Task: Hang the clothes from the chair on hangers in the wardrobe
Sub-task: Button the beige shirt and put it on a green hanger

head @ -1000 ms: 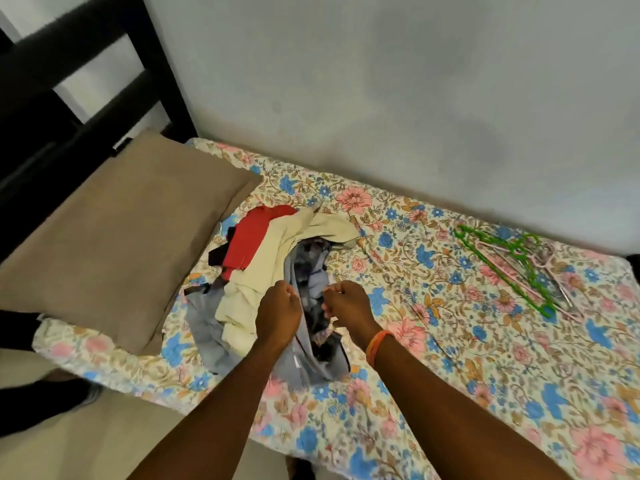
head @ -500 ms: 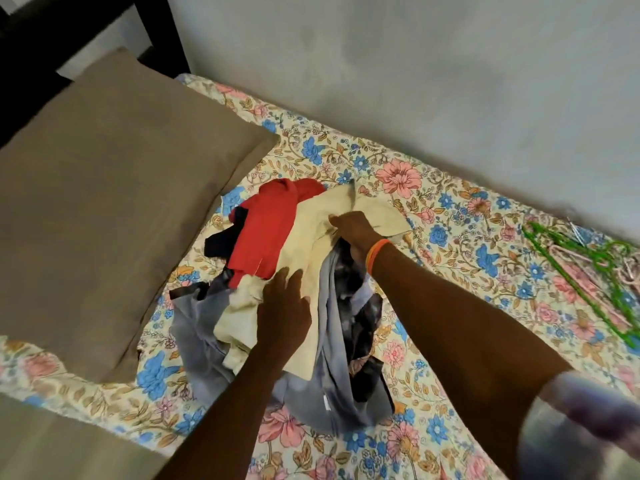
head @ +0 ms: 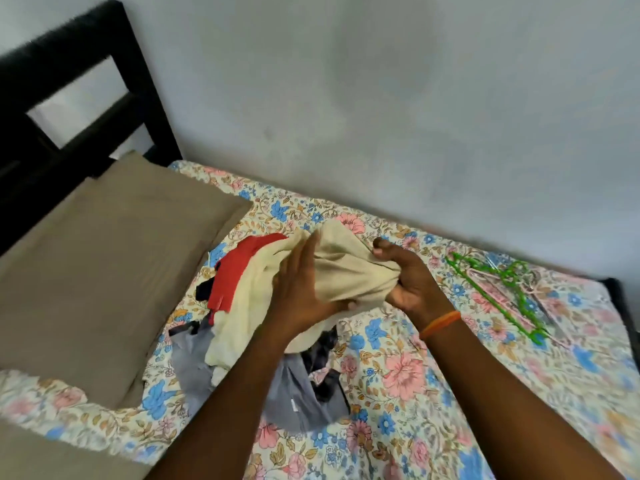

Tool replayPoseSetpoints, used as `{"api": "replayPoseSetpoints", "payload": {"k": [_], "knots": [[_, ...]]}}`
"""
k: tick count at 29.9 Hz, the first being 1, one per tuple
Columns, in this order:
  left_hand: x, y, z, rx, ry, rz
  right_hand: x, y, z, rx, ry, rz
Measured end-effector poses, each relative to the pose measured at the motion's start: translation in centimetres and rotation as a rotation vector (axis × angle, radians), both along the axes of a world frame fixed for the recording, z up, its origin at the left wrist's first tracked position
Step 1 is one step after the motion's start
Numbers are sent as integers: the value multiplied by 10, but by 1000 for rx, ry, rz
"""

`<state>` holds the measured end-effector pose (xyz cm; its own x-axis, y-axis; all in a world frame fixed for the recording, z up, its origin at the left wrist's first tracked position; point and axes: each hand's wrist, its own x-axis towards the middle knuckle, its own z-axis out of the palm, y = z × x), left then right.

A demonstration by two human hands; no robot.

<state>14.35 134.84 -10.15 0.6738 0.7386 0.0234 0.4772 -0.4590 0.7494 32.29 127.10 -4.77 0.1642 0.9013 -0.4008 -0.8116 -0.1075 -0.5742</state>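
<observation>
A pile of clothes lies on the flowered bed sheet (head: pixel 408 368): a cream garment (head: pixel 346 268) on top, a red garment (head: pixel 235 271) to its left, a grey garment (head: pixel 294 396) and a dark patterned piece (head: pixel 322 348) underneath. My right hand (head: pixel 412 282) grips a bunched end of the cream garment, lifted off the pile. My left hand (head: pixel 298 292) lies against the same cloth with fingers nearly straight and the thumb under it. Green hangers (head: pixel 498 289) lie to the right near the wall.
A brown pillow (head: pixel 104 271) fills the left of the bed, against a dark headboard (head: pixel 69 98). A grey wall (head: pixel 381 116) runs along the bed's far side. Pale hangers (head: pixel 540 282) lie tangled with the green ones.
My right hand has gathered the cream garment's top end and raised it to the right. My left hand moved up from the pile onto the lifted cloth. The view pulled back.
</observation>
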Motion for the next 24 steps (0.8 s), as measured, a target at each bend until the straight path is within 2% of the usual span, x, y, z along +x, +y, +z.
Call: {"api": "replayPoseSetpoints", "payload": {"k": [2, 4, 6, 8, 9, 11, 15, 17, 19, 22, 23, 24], "knots": [[20, -20, 34, -34, 104, -242, 17, -38, 37, 68, -54, 40], [42, -49, 66, -164, 165, -365, 36, -76, 74, 166, -113, 60], [61, -73, 84, -363, 144, -343, 57, -111, 106, 284, -90, 104], [78, -93, 94, -494, 62, -265, 81, -149, 127, 456, 14, 214], [86, -103, 96, -509, 37, -239, 92, -166, 136, 494, 49, 238], [105, -130, 98, -390, 47, -202, 114, -196, 147, 489, 18, 275], [155, -207, 113, -239, 52, -67, 159, -247, 158, 279, -253, 329], [174, -224, 123, -117, 11, 48, 189, -265, 157, 77, -433, 320], [186, -228, 141, 9, -41, 131, 221, -284, 150, -191, -681, 442], [200, -249, 174, 220, -47, 33, 248, -307, 137, -637, -911, 774], [205, -264, 184, 305, -46, -17, 246, -313, 138, -669, -964, 801], [212, -277, 191, 357, -42, -52, 246, -314, 130, -606, -1003, 738]]}}
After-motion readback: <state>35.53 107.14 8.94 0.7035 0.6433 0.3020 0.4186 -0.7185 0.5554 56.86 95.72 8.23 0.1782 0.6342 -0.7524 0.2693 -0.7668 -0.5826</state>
